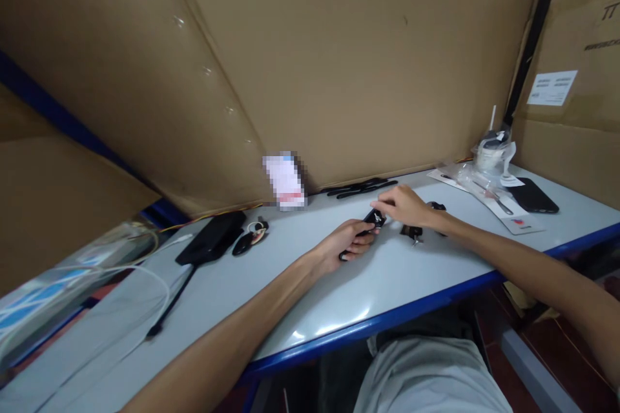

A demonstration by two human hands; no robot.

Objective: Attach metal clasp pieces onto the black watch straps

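My left hand is wrapped round a black handheld tool with a shiny metallic part near its upper end. I cannot make out its exact kind. My right hand is closed, its thumb and fingertips pinching at that upper end; whatever else lies between them is hidden. Below the right wrist, a small dark piece with a metal part lies on the table. Partly behind the right forearm is another small dark object.
On the white table are a black box with a cable, keys with a black fob, and black strips. A phone-like blurred item leans on the cardboard. Rightward are a black phone and carded package.
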